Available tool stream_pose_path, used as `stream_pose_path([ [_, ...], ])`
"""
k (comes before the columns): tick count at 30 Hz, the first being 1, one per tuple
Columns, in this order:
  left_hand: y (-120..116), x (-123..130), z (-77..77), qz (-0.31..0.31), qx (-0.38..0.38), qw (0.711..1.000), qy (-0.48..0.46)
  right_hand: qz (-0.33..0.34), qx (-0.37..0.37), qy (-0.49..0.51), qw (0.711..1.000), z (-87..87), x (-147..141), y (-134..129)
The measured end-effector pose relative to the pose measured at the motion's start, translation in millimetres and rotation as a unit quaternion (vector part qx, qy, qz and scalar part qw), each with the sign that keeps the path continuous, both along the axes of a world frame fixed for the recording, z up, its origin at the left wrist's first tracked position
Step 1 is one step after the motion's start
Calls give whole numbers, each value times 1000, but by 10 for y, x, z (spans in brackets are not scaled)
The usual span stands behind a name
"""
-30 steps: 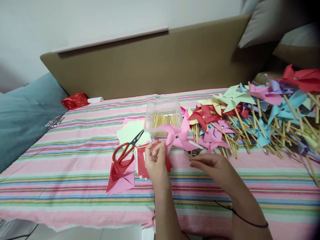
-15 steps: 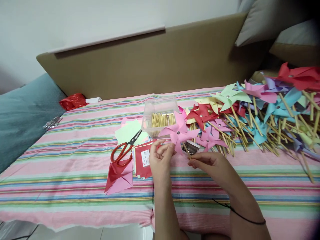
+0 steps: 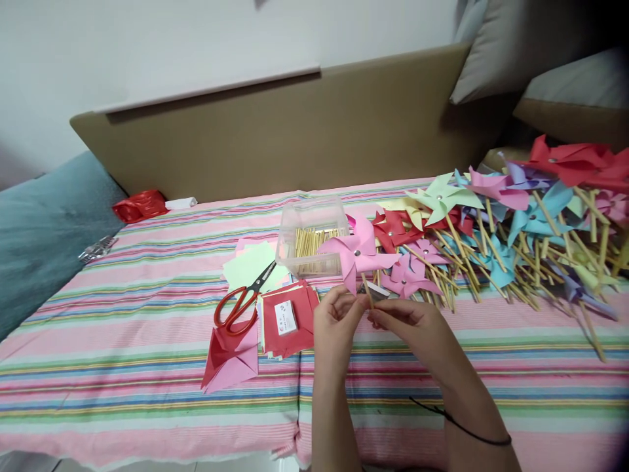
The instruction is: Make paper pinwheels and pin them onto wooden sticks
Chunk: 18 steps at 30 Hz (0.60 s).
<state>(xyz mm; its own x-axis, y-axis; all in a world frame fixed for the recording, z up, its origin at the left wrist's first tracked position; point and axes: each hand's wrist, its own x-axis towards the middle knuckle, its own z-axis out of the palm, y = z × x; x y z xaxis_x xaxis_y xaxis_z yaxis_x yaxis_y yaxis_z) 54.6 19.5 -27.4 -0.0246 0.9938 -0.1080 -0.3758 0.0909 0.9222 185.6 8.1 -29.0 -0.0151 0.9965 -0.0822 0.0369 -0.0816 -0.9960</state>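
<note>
A pink paper pinwheel (image 3: 362, 254) with a silver centre stands upright on a thin wooden stick in front of me. My right hand (image 3: 405, 320) pinches the lower part of that stick between thumb and fingers. From the other side, my left hand (image 3: 341, 316) closes on the stick just under the paper, its fingertips meeting the right ones. Partly hidden behind the hands is a small container (image 3: 377, 290) with a pale rim. A clear plastic box (image 3: 289, 252) of cut wooden sticks (image 3: 309, 242) sits just beyond the pinwheel.
Finished-looking pinwheels (image 3: 445, 196) in several colours pile up at the right. Left of my hands lie red-handled scissors (image 3: 240, 308), a stack of red paper squares (image 3: 307, 308) with a small white label box (image 3: 285, 318), folded paper (image 3: 230, 360) and pale green sheets (image 3: 250, 262).
My left hand has moved right from beside the pinwheel, closing onto its stick next to my right hand. The pinwheel has turned slightly, and the whole view has shifted a little.
</note>
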Motion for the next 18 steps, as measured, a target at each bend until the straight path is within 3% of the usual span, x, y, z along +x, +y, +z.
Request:
stream_pose_path([
  [12,67,-12,-15,91,7,996,2,45,-14,-3,999,25,-97,6],
  [18,74,2,21,60,13,998,-20,3,34,-16,999,106,-118,28],
])
